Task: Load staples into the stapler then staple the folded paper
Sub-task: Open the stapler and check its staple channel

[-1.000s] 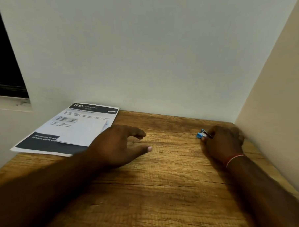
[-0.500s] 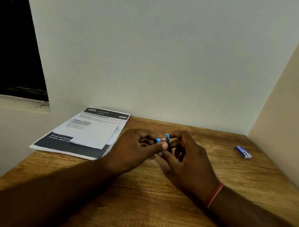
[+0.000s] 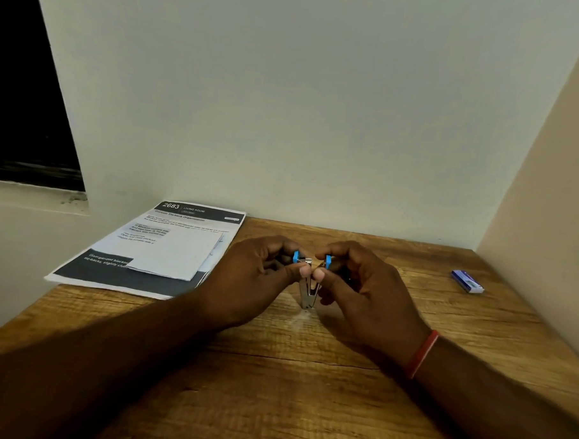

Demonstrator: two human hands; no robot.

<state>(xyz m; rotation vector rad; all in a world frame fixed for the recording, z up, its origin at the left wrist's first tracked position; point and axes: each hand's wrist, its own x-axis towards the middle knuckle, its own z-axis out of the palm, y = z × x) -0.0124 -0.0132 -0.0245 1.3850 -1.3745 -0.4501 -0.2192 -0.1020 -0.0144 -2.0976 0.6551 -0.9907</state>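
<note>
Stapler (image 3: 308, 291): small, blue-tipped, held just above the table (image 3: 306, 402) near its middle, spread into a V with the hinge pointing down. My left hand (image 3: 255, 277) pinches one blue end between thumb and forefinger, and my right hand (image 3: 364, 289) pinches the other the same way. I judge the opening step is in hand. I cannot tell whether any staples sit in the channel. The staple box (image 3: 467, 282) lies well apart by the right edge, closed as far as I can tell, its print unreadable. The folded paper (image 3: 180, 257), near the back left corner, rests on a printed sheet (image 3: 106, 271) and is not yet stapled. Legible there: "2683", "LIVING ROOM". The smaller text is too blurred to read.
</note>
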